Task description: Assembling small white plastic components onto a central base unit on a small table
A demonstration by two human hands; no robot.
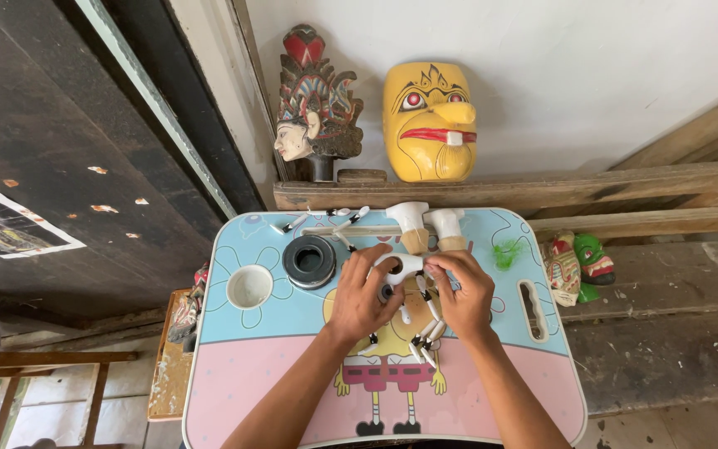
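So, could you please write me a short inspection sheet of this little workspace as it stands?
Surface: small lap table, blue and pink with a cartoon print, on a wooden floor.
Job's things: white carved puppet piece between both hands; two more white pieces on wooden stems stand just behind.
Clutter: black ring, white cup in the table's holder, thin black-tipped white sticks, green tuft.
Hands: left hand and right hand both grip the white piece.
Cables: nothing seen.
Surroundings: yellow mask and painted carved head against the white wall; small painted masks on the boards to the right.
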